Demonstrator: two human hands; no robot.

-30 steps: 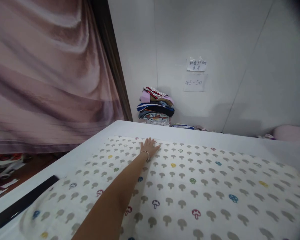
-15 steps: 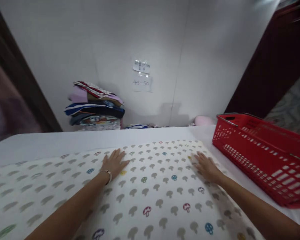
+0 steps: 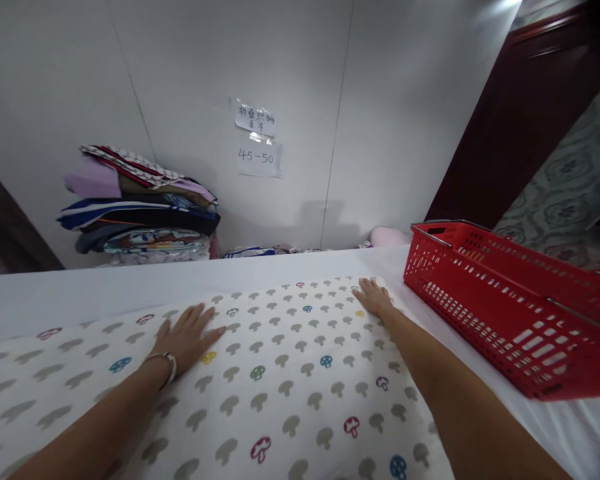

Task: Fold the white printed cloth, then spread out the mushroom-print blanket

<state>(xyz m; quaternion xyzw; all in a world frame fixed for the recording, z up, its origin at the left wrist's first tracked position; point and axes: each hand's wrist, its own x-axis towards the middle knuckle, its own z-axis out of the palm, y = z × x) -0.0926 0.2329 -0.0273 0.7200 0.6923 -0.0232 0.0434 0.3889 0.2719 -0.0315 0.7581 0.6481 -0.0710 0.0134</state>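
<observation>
A white cloth [image 3: 280,387] printed with grey and coloured mushrooms lies spread over the white table. Flat on its left part rests my left hand [image 3: 183,343], fingers spread, with a bracelet at the wrist. My right hand [image 3: 374,297] presses on the cloth close to its far right corner, fingers stretched out. Neither hand grips anything. The cloth's near edge runs out of the picture.
Right of the cloth stands a red plastic basket [image 3: 485,313] with metal handles. A stack of folded fabrics [image 3: 145,207] rises behind the table [image 3: 145,283] at the left. Paper notes [image 3: 259,160] are taped to the wall. A pink bundle [image 3: 387,237] shows at the back.
My right hand has slid farther away, toward the cloth's far right corner. My left hand still lies flat on the cloth. The view has turned slightly to the right.
</observation>
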